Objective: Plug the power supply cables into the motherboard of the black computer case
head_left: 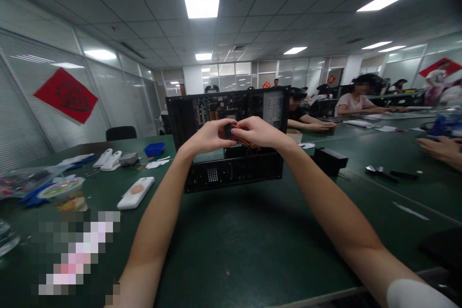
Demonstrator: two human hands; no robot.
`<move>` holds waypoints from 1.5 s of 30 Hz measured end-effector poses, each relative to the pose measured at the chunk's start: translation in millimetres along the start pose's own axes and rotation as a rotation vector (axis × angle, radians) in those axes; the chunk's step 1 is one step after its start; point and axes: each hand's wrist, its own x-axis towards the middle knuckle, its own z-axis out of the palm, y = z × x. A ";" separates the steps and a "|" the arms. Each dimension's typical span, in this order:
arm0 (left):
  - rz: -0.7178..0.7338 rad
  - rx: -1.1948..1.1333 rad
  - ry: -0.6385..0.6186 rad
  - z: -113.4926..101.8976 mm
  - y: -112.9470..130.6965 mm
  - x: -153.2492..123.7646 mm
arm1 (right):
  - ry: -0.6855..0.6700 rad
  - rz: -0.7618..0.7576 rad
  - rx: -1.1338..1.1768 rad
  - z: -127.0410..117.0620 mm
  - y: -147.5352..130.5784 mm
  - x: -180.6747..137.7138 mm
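Head view, green table across lower frame, lit ceiling above, open computer case at centre, forearms extended, right hand pinching wires, left hand curled alongside, its hold not determinable.

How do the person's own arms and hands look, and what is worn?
The left hand and right hand are bare, with no gloves or watch visible. A white sleeve shows on the right arm; no left sleeve is in view.
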 end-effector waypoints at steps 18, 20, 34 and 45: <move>0.046 0.191 -0.018 1.5 -2.9 -1.9 | -0.219 0.020 0.245 16.4 25.5 11.4; 0.062 0.174 0.007 2.1 -4.5 -1.4 | -0.202 0.005 0.283 16.0 25.0 12.2; 0.160 0.344 0.274 8.1 -9.9 4.5 | -0.045 0.101 0.546 16.6 11.7 9.8; 0.223 0.545 0.616 36.9 -36.0 19.5 | 0.202 -0.013 0.674 34.7 38.6 32.6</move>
